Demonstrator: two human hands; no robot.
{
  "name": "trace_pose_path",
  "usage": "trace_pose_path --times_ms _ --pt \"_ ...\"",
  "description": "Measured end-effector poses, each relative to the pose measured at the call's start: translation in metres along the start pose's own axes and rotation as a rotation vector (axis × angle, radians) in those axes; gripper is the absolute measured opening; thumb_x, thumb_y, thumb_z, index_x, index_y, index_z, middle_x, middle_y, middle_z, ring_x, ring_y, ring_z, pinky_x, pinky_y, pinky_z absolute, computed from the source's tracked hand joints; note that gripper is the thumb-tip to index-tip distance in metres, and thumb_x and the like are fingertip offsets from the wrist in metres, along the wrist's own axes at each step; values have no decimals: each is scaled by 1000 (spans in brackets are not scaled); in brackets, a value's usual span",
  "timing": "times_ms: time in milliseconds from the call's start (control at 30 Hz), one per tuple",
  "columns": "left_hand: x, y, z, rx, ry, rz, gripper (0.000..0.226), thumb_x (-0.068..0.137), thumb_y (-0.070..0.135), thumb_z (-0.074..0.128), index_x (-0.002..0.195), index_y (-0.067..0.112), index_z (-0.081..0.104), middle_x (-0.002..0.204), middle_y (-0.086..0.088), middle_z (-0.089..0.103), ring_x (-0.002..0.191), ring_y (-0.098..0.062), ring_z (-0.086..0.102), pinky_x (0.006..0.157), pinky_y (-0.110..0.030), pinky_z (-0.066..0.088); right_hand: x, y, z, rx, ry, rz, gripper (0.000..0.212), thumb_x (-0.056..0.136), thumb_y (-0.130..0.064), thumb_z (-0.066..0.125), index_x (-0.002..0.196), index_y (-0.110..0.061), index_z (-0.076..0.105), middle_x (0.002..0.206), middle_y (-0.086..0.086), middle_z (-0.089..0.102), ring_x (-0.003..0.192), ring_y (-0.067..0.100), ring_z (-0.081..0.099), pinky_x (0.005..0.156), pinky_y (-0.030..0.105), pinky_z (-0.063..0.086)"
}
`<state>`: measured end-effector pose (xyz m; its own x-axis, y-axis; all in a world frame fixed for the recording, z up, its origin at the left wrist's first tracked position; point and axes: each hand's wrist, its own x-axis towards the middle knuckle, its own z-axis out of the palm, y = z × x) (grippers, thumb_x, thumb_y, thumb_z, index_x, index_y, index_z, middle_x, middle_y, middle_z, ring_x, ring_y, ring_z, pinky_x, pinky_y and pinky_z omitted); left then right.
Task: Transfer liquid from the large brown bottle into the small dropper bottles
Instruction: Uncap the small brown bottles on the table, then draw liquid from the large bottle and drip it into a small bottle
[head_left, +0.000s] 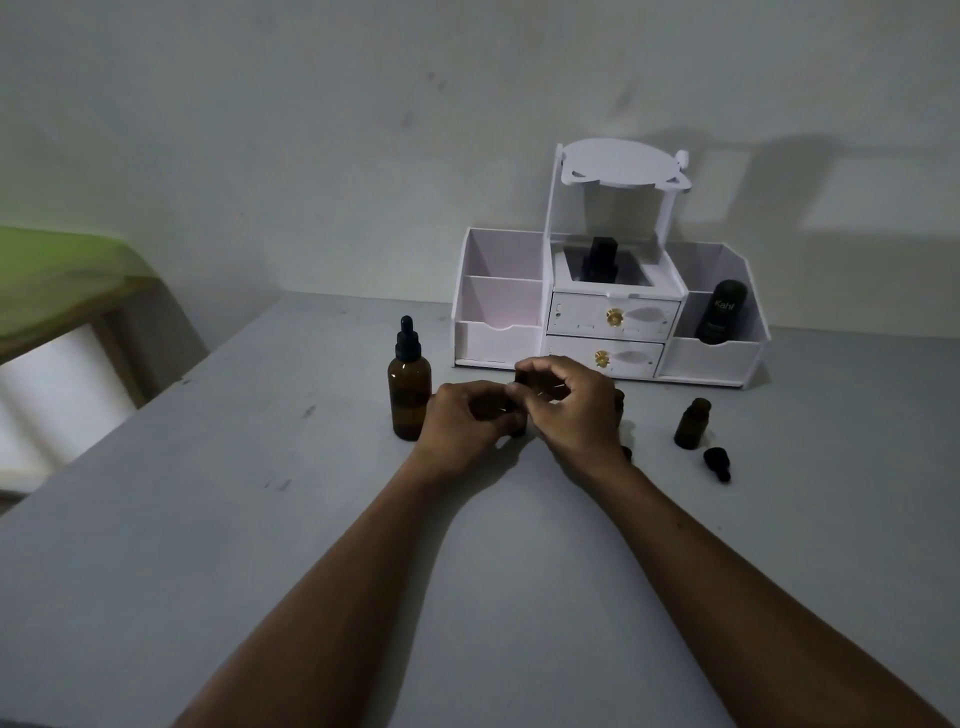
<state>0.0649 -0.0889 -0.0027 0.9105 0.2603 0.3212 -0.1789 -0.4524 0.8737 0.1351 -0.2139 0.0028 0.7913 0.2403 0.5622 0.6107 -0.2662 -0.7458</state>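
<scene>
Under my forearms the table (218, 519) is matt grey, smooth but scuffed with dark marks. Left of my hands, the large brown bottle (409, 400) is glossy amber glass with a black rubbery dropper top. Behind it, the organizer (610, 306) looks like smooth white plastic board, its drawer knobs shiny gold.

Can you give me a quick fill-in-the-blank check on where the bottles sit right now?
1. The large brown glass bottle with the black dropper cap stands upright on the grey table, beside the person's ____ hand.
2. The small uncapped brown bottle stands to the ____ of the right hand.
3. The loose black dropper cap lies on the ____.
4. The dark Kahf bottle sits in the white organiser's ____ compartment.

Missing words: left; right; table; right
</scene>
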Motion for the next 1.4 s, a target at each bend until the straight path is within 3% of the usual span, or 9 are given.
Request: trace_pose_path --times_ms 67,167,300,533,867,1000,1100,1233,1400 --pt "1 -1 0 5 8 -4 26 83 7 78 107 16 76 88 18 71 81 4 70 68 -4 49 0 -1 0 2 15 -11 26 78 -19 83 101 -13 74 93 -1 73 80 5 66 68 5 50" --pt "0 -1 1 9 2 -17 26 85 9 77 109 17 75 88 20 69 80 4 68 63 -3 48 -3 -4 -2 22 7 -15 30 84 -20 77 113 -18 71 105 -7 71 92 3 66 75 6 51" --pt "1 -1 1 -5 8 -20 28 84 9 78 111 16 75 89 18 71 80 5 70 65 -3 48 -3 -2 -3 9 -50 10 30 86 -7 72 115 -16 73 111 -2 74 99 8 68 88 22 57" --pt "0 0 1 18 18 -21 26 83 6 78 108 13 76 84 22 68 74 14 67 63 0 46 1 0 0 23 -14 32 25 79 -15 82 102 -13 74 95 0 75 87 11 70 77 17 56" --pt "-4 5 2 39 26 -52 28 83 9 79 110 18 75 95 16 73 88 1 71 73 -8 52 0 2 -1 -10 -32 5 28 80 -19 81 107 -13 73 100 0 75 91 12 69 82 22 59" --pt "-12 6 1 110 12 -44 42 83 17 80 124 19 68 112 7 70 102 -7 65 89 -19 51 -2 -2 -4 -16 -32 -49 38 81 -20 81 117 -17 70 102 -7 70 88 -2 63 72 3 51" --pt "-20 4 -12 172 -12 -79 54 84 27 79 134 18 61 120 -1 70 99 -7 66 80 -10 50 -1 -7 -6 -11 17 -117 40 83 -26 79 121 -19 67 104 -11 67 90 -4 61 70 5 49" --pt "-37 13 -46 141 123 -85 30 84 30 78 112 23 73 94 14 72 80 2 69 70 -4 52 5 -18 -8 21 89 -181 31 85 -25 76 114 -15 70 104 -4 71 89 6 65 70 8 51" --pt "-37 19 -90 -71 401 -12 8 85 18 78 91 23 78 80 7 76 72 -5 71 71 -24 58 16 -44 1 102 67 -209 15 85 -15 76 99 -12 74 92 -4 72 81 6 66 69 9 50"
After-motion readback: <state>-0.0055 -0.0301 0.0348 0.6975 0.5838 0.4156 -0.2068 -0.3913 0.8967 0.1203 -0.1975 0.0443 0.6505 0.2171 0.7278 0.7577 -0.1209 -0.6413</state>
